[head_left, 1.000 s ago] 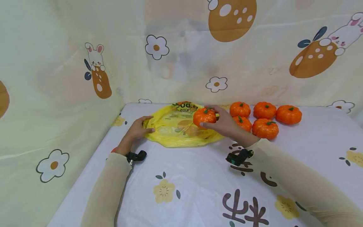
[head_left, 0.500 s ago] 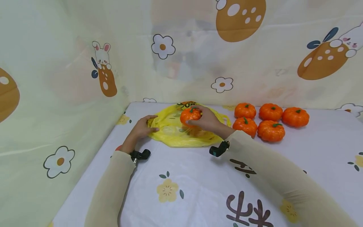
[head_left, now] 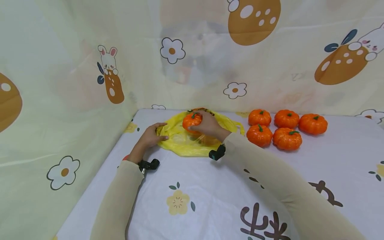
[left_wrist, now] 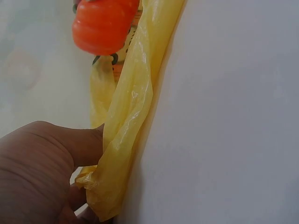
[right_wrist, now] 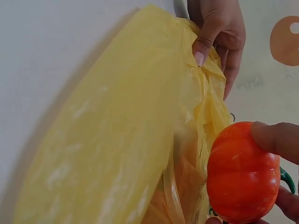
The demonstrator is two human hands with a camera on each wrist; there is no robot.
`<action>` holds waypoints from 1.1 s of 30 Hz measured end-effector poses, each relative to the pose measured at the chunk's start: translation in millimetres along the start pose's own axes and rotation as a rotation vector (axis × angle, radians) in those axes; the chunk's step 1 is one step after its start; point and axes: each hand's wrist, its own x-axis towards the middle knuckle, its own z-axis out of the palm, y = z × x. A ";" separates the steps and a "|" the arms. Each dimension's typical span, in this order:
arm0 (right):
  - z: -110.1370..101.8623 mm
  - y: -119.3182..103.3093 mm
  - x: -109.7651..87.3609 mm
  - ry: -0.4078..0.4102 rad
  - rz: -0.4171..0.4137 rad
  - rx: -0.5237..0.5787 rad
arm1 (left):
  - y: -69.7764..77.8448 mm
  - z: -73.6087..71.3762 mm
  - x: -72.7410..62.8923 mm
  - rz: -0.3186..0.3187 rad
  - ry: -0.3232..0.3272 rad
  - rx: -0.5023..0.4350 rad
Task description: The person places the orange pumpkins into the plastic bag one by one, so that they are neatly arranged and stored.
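A yellow plastic bag (head_left: 180,148) lies on the table, its mouth held partly apart. At its left end my left hand (head_left: 150,136) grips the edge, thumb on one side of the plastic and fingers behind, as the right wrist view shows. My right hand (head_left: 207,126) holds a small orange pumpkin (head_left: 190,123) with a green stem, fingers and thumb round its side. This pumpkin is over the bag, close to the opening; in the left wrist view it hangs above the bag's far end. Orange patches (right_wrist: 189,163) show inside the bag's mouth.
Several more orange pumpkins (head_left: 287,138) stand in two rows right of the bag. A white patterned cloth (head_left: 210,193) covers the table. Printed curtains rise at the back (head_left: 204,66) and left (head_left: 33,133).
My right hand has carried the pumpkin leftward, from the bag's right side to over its middle. My left hand stays at the bag's edge. The head view has shifted slightly.
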 end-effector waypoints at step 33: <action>22.9 -21.9 29.7 -0.041 0.045 -0.150 | 0.5 -1.4 -3.3 0.035 -0.011 0.022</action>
